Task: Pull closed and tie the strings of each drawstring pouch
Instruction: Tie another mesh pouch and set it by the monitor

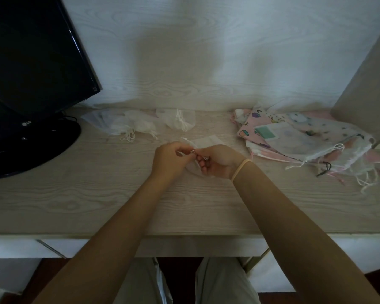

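A small white drawstring pouch [203,142] lies on the desk in the middle, mostly hidden under my hands. My left hand [172,160] pinches its thin white strings [192,151] with curled fingers. My right hand [217,161], with a pale band on the wrist, pinches the same strings from the other side. The two hands meet fingertip to fingertip over the pouch's mouth. Whether a knot has formed between the fingers is too small to tell.
Several white pouches [140,125] with gathered strings lie at the back left. A heap of pink patterned pouches [305,137] with loose strings lies at the right. A black monitor [31,69] on its stand fills the left. The desk's front edge [184,234] runs below my forearms.
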Tool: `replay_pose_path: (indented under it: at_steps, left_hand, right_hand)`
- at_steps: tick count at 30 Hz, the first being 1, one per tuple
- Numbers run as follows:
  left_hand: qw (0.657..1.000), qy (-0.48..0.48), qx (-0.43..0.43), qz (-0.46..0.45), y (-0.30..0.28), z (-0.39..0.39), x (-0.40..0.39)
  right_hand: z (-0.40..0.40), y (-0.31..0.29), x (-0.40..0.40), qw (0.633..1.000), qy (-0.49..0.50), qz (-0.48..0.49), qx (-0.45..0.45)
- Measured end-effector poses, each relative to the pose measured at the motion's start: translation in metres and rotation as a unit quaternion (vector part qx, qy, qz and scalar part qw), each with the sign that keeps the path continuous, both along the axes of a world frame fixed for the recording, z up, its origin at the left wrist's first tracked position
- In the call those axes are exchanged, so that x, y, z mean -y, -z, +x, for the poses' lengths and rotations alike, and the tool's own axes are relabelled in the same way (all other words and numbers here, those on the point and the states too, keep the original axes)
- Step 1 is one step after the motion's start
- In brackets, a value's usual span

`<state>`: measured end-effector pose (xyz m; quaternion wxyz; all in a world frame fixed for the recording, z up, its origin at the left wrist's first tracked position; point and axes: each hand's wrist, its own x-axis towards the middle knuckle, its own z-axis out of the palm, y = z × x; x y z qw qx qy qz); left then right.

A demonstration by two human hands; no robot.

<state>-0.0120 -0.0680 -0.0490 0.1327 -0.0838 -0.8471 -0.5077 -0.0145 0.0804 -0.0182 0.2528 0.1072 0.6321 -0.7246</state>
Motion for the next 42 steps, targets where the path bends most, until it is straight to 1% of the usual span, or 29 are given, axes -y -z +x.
replay_pose_path:
  at_steps: [7,10,14,17,21,24,27,29,31,33,35,38,42]
  left_hand:
    - [1.0,0.018,-0.011,-0.01,0.002,0.0,0.001]
    - [1.0,0.005,-0.017,-0.004,0.002,0.0,-0.001]
    - [1.0,-0.014,-0.008,-0.018,0.001,0.002,0.0]
    - [0.999,-0.026,0.023,-0.026,-0.001,0.0,0.0]
    - [0.993,-0.004,0.111,0.031,-0.004,-0.002,0.001]
    - [0.99,-0.002,0.132,0.051,-0.001,-0.001,-0.001]
    - [0.988,0.013,0.145,0.046,0.0,-0.001,-0.001]
    - [0.99,0.021,0.139,0.006,-0.001,-0.002,0.002]
    - [0.988,0.017,0.127,-0.08,0.0,-0.005,0.007]
    - [0.976,0.001,0.117,-0.182,-0.001,-0.009,0.012]
    - [0.961,-0.008,0.108,-0.254,-0.002,-0.01,0.014]
    - [0.947,-0.003,0.109,-0.304,-0.005,-0.01,0.014]
    - [0.942,0.003,0.122,-0.314,-0.007,-0.007,0.018]
  right_hand:
    - [-0.001,0.004,0.0,1.0,0.021,0.011,-0.021]
    - [-0.001,0.006,0.0,0.999,0.022,0.015,-0.03]
    - [0.001,0.008,0.0,0.999,0.029,-0.014,-0.034]
    - [0.001,0.006,-0.003,0.997,0.044,-0.056,-0.03]
    - [-0.002,0.004,-0.002,0.992,0.077,-0.095,-0.033]
    - [-0.004,0.01,-0.005,0.988,0.11,-0.1,-0.039]
    - [-0.008,0.014,-0.009,0.98,0.16,-0.104,-0.051]
    - [-0.011,0.017,-0.011,0.971,0.203,-0.11,-0.067]
    - [-0.013,0.019,-0.011,0.964,0.233,-0.101,-0.084]
    - [-0.014,0.02,-0.008,0.957,0.256,-0.097,-0.094]
    - [-0.015,0.02,-0.005,0.949,0.28,-0.104,-0.096]
    - [-0.019,0.018,-0.004,0.941,0.302,-0.12,-0.092]
    - [-0.023,0.02,-0.002,0.942,0.302,-0.116,-0.091]
